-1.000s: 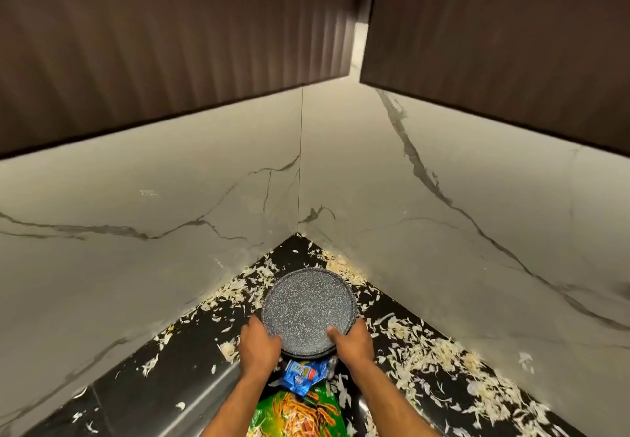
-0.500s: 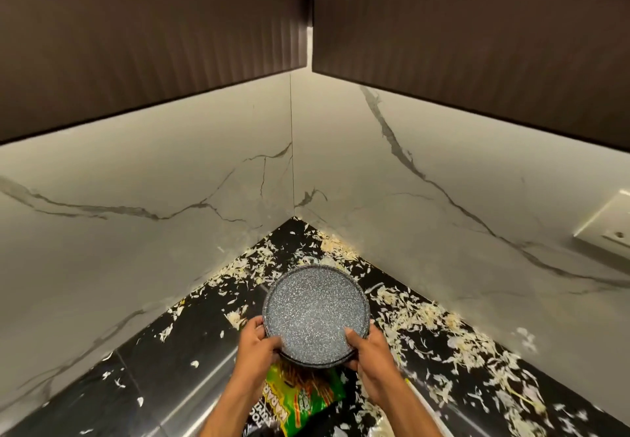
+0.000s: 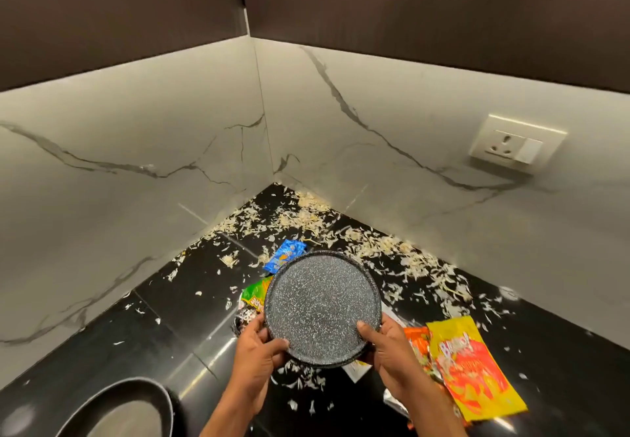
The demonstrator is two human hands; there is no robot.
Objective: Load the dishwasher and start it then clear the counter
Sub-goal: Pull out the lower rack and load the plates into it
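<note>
Head view: I see the counter (image 3: 112,344) running into a corner, closed by two marble walls (image 3: 102,197) at left and right, with dark cabinets (image 3: 426,10) hanging above. Open room is only toward me and along the left side, where black stone is mostly bare. At the bottom left edge a pan (image 3: 129,409) is cut by the frame.

I hold the plate (image 3: 322,307) above the counter with both hands, near its front part. My left hand (image 3: 259,351) grips the near left rim, thumb on top; my right hand (image 3: 388,344) grips the near right rim, thumb on top too. It is round, dark grey with pale speckles, with a low raised rim, tilted a little toward me.

Pale scraps (image 3: 375,245) (maybe shavings, I cannot tell) lie over the black glossy stone, thick near the right wall. A blue wrapper (image 3: 284,254) and a green packet (image 3: 254,296) show behind and left of the plate. A yellow packet (image 3: 474,371) lies just beside my right hand. A socket (image 3: 514,145) sits on the right wall.
</note>
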